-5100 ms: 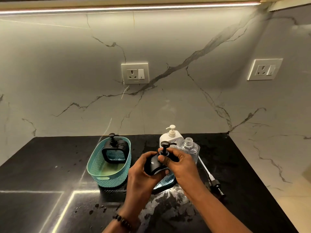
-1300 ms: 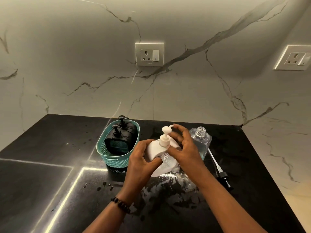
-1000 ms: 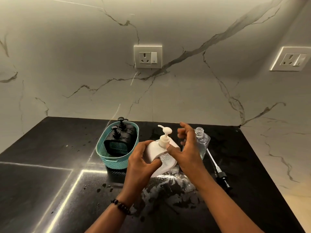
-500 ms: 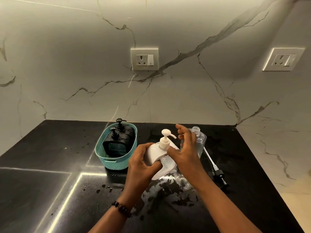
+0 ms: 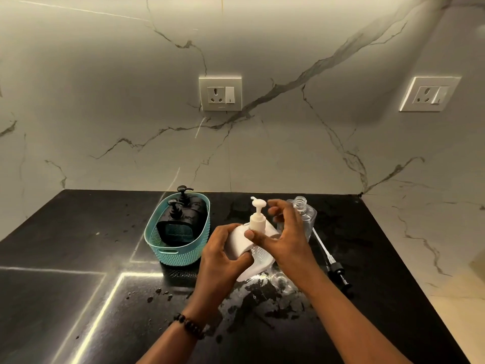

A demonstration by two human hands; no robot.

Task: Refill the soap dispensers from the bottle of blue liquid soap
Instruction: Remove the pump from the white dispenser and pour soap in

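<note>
Dispenser: white dispenser [image 5: 242, 244] stands near centre on the wet black counter [image 5: 78, 248], right of the teal basket [image 5: 181, 252].
Left hand [image 5: 220, 261]: wraps the dispenser body.
Right hand [image 5: 284, 239]: thumb on the pump collar [image 5: 256, 223], fingers loosely curled; firm pinch cannot be told.
Handling: rigid plastic, likely light and slippery.
Hold: body steady, twist at collar.
Bottle: clear bottle [image 5: 305, 215] uncapped, far right.

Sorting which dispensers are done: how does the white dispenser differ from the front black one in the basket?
The white dispenser is tilted, gripped by the left hand, right hand at its pump; the front black dispenser stands upright in the teal basket, untouched. White is pale; black is dark. Both have pumps fitted.
</note>
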